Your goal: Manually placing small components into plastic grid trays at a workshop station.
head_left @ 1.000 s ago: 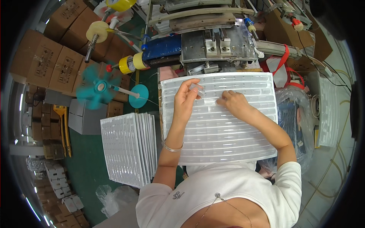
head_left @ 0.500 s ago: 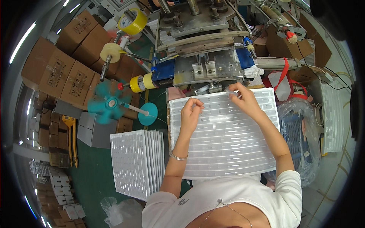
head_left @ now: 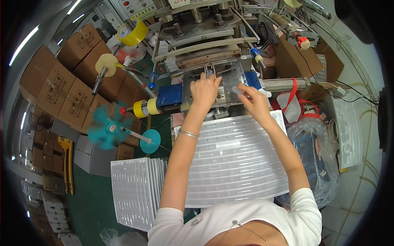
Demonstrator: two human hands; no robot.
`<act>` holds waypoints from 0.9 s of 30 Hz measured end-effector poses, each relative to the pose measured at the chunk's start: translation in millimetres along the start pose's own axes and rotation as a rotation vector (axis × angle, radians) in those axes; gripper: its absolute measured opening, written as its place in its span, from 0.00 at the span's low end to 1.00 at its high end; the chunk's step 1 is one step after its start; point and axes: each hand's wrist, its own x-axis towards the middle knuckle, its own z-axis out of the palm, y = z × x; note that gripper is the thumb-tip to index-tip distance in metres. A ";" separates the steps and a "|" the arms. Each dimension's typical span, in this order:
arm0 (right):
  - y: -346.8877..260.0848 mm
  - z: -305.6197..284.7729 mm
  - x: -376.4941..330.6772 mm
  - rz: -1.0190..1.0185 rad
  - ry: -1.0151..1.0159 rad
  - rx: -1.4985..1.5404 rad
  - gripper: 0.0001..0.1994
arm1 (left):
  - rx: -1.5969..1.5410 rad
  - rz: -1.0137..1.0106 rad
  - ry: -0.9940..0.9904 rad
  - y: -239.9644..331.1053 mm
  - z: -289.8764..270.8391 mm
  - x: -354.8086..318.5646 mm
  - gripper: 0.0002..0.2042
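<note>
My left hand point(head_left: 204, 93) reaches onto the metal plate point(head_left: 236, 78) of a press machine point(head_left: 205, 33). Its fingers close around a small translucent piece point(head_left: 210, 74) at the plate's metal fixture, mostly hidden by the fingertips. To the right, my right hand point(head_left: 256, 101) pinches another small clear plastic piece point(head_left: 237, 90) between thumb and fingers, just over the plate's right part. Below both wrists lies a white tray point(head_left: 234, 164) with long ridged rows, in front of the machine.
More white trays point(head_left: 133, 192) stand stacked at the left. A teal fan point(head_left: 111, 128), yellow tape rolls point(head_left: 132, 32) and cardboard boxes point(head_left: 61, 88) are beyond them. At the right sit a plastic-wrapped blue crate point(head_left: 308, 160) and a bag with red straps point(head_left: 293, 100).
Both hands have moved forward from above the white tray to the press plate. My left hand has reached the fixture. The view has shifted, showing more of the machine.
</note>
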 end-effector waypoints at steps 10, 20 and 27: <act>2.4 48.9 56.0 -0.320 0.153 -0.440 0.06 | -0.724 -0.151 -0.109 14.1 -37.1 -87.9 0.14; 4.2 31.1 31.9 -0.344 0.191 -0.228 0.16 | -0.481 -0.095 -0.353 10.8 -39.4 -134.4 0.13; 9.2 9.8 -62.3 -0.162 -0.596 -0.332 0.09 | -0.283 0.189 -0.471 1.8 -2.5 -178.7 0.12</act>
